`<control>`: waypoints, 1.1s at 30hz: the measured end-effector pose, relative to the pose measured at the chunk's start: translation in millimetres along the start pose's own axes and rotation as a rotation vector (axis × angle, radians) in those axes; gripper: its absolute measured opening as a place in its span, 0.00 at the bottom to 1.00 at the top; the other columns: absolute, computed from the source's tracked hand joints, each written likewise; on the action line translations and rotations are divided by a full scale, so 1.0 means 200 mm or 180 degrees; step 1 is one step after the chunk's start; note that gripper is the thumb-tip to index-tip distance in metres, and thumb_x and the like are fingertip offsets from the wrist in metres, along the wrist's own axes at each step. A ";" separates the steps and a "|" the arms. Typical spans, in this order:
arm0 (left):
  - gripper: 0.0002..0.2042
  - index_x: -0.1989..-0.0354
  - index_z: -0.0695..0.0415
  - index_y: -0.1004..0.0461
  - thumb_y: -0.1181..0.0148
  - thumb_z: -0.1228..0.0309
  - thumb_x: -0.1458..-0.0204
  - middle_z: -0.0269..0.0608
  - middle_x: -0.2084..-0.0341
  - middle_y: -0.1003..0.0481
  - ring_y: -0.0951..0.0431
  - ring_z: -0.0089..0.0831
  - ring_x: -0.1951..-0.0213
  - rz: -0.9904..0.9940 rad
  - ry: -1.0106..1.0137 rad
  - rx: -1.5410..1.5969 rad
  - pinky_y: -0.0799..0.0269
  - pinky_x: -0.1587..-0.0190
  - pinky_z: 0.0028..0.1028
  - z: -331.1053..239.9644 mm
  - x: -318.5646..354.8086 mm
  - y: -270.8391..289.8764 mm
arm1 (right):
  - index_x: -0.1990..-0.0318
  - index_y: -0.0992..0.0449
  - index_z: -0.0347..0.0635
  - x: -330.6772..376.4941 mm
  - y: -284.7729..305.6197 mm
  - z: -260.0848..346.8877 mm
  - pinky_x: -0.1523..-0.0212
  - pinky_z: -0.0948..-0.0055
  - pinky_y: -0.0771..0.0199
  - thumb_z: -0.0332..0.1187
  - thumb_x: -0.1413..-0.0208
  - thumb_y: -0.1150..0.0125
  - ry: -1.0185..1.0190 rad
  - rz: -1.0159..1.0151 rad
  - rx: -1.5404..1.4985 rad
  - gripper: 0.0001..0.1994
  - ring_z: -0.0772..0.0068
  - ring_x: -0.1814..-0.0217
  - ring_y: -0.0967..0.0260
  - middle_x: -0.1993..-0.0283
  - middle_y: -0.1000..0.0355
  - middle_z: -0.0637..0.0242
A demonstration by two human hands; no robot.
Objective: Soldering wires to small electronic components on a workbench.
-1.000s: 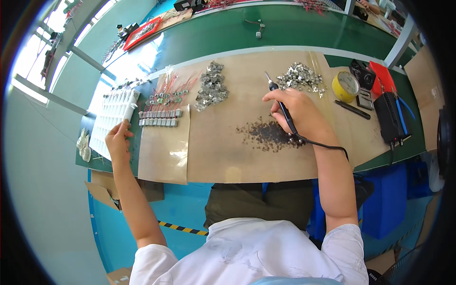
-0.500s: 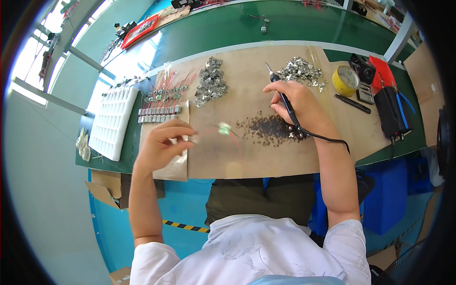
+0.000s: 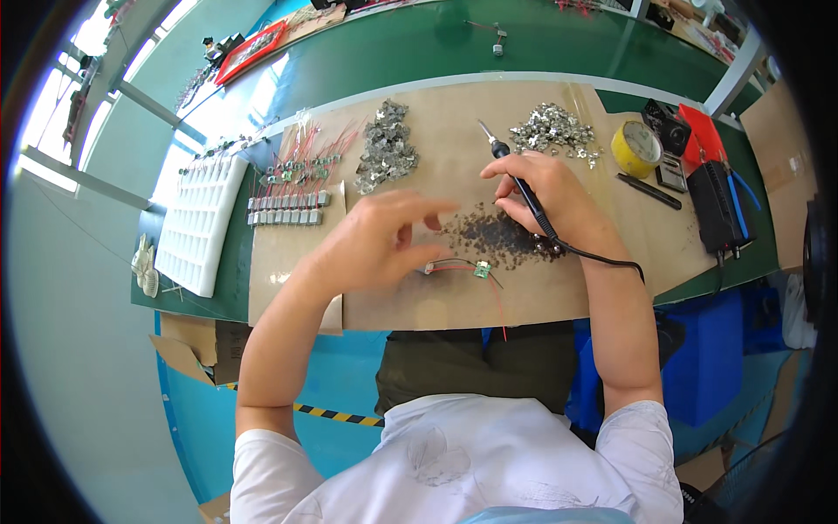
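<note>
My right hand [image 3: 554, 192] is wrapped round a soldering iron [image 3: 529, 197], its metal tip pointing up and to the far left. A tiny dark bit shows at the thumb tip, too small to name. My left hand [image 3: 384, 236] hovers over the brown paper with fingers and thumb apart, slightly blurred, holding nothing I can see. Just past its thumb lies a small green circuit board [image 3: 482, 269] with red and black wires, joined to a small metal part [image 3: 428, 268] near the thumb. A scatter of small dark brown pieces [image 3: 493, 236] lies between the hands.
Farther back sit two piles of metal parts, one greyish [image 3: 387, 148], one shiny [image 3: 552, 128]. Rows of small motors [image 3: 288, 210] with wired boards stand left, beside a white compartment tray [image 3: 202, 227]. Yellow tape [image 3: 635, 148] and a black soldering station [image 3: 717, 210] are right.
My left hand has moved right and its fingers have spread. The wired board, blurred in the air before, now lies on the paper. My right hand stays nearly in place with the iron.
</note>
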State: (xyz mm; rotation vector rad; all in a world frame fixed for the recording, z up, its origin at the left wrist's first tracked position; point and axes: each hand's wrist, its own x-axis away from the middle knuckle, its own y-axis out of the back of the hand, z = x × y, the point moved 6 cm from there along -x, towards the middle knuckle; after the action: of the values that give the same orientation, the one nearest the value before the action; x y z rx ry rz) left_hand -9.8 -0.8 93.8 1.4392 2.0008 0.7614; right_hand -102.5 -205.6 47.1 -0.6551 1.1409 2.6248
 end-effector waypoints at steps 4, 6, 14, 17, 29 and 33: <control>0.30 0.30 0.61 0.31 0.30 0.78 0.43 0.34 0.67 0.21 0.26 0.15 0.73 -0.0880 0.0102 0.0910 0.30 0.71 0.21 0.07 -0.12 0.02 | 0.49 0.20 0.43 -0.01 -0.01 0.01 0.58 0.65 0.21 0.20 0.52 0.29 -0.0004 0.0104 0.0002 0.20 0.61 0.64 0.21 0.67 0.21 0.63; 0.25 0.35 0.66 0.31 0.33 0.77 0.39 0.35 0.71 0.21 0.26 0.15 0.75 -0.0994 0.0080 0.1142 0.32 0.72 0.19 0.13 -0.20 0.01 | 0.49 0.20 0.43 -0.01 -0.01 0.01 0.58 0.65 0.21 0.20 0.52 0.29 -0.0059 0.0117 0.0002 0.20 0.61 0.63 0.21 0.67 0.21 0.63; 0.05 0.64 0.64 0.24 0.33 0.76 0.39 0.29 0.76 0.24 0.28 0.12 0.75 -0.1106 0.0638 0.1994 0.33 0.73 0.18 0.41 -0.31 -0.20 | 0.51 0.20 0.46 -0.01 0.00 0.02 0.59 0.60 0.22 0.19 0.55 0.30 -0.0050 0.0031 0.0073 0.21 0.56 0.62 0.23 0.70 0.22 0.65; 0.05 0.62 0.62 0.23 0.32 0.76 0.39 0.29 0.75 0.24 0.28 0.12 0.75 -0.0983 0.0385 0.2069 0.36 0.74 0.18 0.43 -0.27 -0.23 | 0.51 0.20 0.46 -0.02 -0.03 0.03 0.59 0.61 0.22 0.19 0.54 0.30 -0.0050 0.0023 0.0048 0.20 0.57 0.63 0.23 0.70 0.22 0.64; 0.07 0.64 0.62 0.24 0.32 0.73 0.38 0.26 0.79 0.26 0.32 0.10 0.77 -0.1286 0.0361 0.1451 0.37 0.75 0.17 0.44 -0.29 -0.24 | 0.51 0.19 0.44 -0.03 -0.04 0.05 0.58 0.64 0.22 0.18 0.54 0.28 -0.0212 0.0088 0.0257 0.20 0.59 0.61 0.23 0.67 0.21 0.64; 0.06 0.67 0.62 0.24 0.32 0.75 0.42 0.26 0.79 0.27 0.32 0.11 0.76 -0.1187 0.0378 0.1306 0.36 0.74 0.18 0.43 -0.28 -0.24 | 0.47 0.19 0.44 -0.01 0.03 0.10 0.57 0.65 0.20 0.19 0.52 0.26 -0.0361 -0.0121 0.0344 0.23 0.61 0.61 0.22 0.63 0.20 0.61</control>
State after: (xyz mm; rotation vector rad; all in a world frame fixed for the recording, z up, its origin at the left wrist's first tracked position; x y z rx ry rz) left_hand 36.6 -56.4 5.8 1.1875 2.5275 0.2899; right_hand -109.0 -194.6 63.2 -0.4952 1.2141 2.5127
